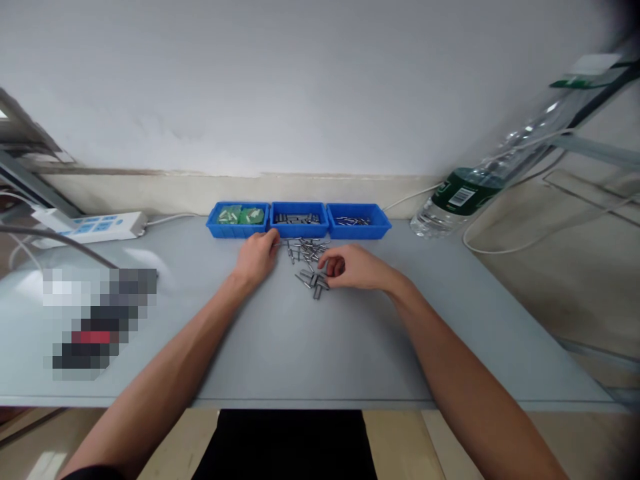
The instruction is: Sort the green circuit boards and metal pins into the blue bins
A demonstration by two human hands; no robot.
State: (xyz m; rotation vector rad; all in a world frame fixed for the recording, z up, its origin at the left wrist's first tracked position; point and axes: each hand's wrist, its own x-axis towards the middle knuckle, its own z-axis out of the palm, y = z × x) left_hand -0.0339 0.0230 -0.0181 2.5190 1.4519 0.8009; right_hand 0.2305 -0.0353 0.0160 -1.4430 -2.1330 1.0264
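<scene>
Several thin metal pins (306,248) lie in a loose heap on the grey table, just in front of the blue bins. Nearer to me is a smaller cluster of thicker grey metal pins (317,291). My left hand (257,257) rests at the left side of the heap, below the middle bin, its fingers curled together; whatever they hold is hidden. At the cluster's right edge, my right hand (356,267) has its fingers bent and its thumb low against the thicker pins. What lies between its fingertips is too small to make out.
Against the wall stand a left blue bin (237,231) with green-and-white pieces, a middle bin (300,231) with thick pins and a right bin (359,232) with thin pins. A large plastic bottle (463,193) is at right; a power strip (107,227) and a blurred-out object (103,327) at left.
</scene>
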